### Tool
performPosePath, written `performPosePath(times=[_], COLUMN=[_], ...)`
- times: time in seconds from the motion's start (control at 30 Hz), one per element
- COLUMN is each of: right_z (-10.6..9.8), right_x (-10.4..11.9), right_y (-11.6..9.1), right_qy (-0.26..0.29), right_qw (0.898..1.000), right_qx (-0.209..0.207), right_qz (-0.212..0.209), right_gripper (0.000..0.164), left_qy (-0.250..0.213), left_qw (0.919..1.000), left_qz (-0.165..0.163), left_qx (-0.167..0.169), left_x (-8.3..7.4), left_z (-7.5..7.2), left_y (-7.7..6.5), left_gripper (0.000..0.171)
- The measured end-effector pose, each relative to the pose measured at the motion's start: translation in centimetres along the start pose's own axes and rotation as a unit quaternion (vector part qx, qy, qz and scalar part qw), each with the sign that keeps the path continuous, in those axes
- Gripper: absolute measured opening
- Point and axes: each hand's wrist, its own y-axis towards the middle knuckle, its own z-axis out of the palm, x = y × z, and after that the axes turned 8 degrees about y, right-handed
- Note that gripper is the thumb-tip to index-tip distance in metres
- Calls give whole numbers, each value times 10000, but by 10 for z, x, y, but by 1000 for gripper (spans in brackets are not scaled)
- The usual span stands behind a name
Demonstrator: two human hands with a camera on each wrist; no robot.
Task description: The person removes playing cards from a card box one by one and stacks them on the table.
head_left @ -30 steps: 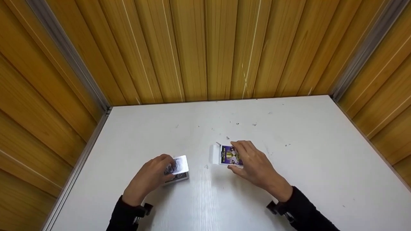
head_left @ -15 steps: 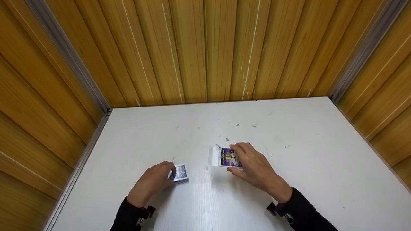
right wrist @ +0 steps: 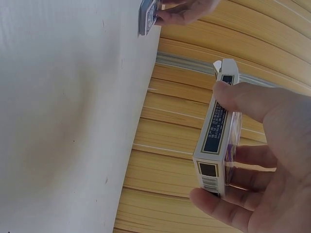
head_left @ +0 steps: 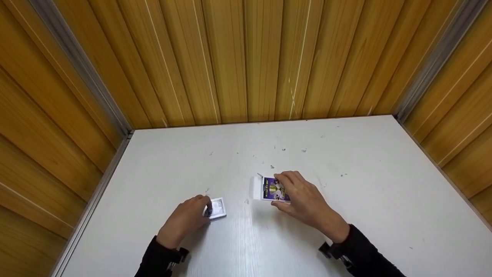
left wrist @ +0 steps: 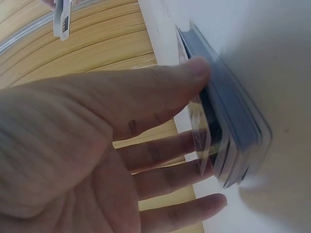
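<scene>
At the left of the table, my left hand [head_left: 187, 218] grips a deck of playing cards [head_left: 218, 207] by its sides. The deck lies flat with a pale, shiny patterned back on top. In the left wrist view the thumb presses one long edge of the card deck [left wrist: 226, 102], whose layers are slightly uneven. My right hand [head_left: 307, 196] holds a card box [head_left: 273, 188] between thumb and fingers, above the table. Its purple printed face is up, and its white flap stands open toward the left. The right wrist view shows the box's [right wrist: 216, 124] dark printed side and barcode end.
Both hands are over a white table [head_left: 246, 154] with small dark scuffs. Yellow wood-look panels [head_left: 230, 57] rise behind it and at both sides, with grey metal strips in the corners.
The left hand has lowered a tilted upper packet of cards onto the rest, so the deck now lies flat as one stack. The right hand and box have barely moved.
</scene>
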Motion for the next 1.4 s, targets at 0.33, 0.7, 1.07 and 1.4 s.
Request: performPosePath(times=[0.33,0.7,1.07,1.4], right_z=[2,0,1,2], right_x=[-2,-1,-2,-1], right_y=[-1,0,-1,-1], right_qy=[-27,-2,11,2], right_qw=[9999,10000,9999,9999], right_qx=[-68,-9,-15,-36], right_qz=[-129,-51,-98,-157], right_gripper=[72,73,72,71], left_qy=[217,346,374,48], left_qw=[9995,9979,9979,9979], left_qz=[159,357,363,151], left_qx=[-183,-424,-396,-622], left_x=[-3,-2,-2,-5], left_z=[5,7,7,-7], left_y=[1,0,-3,-3], left_gripper=[30,29,28,25])
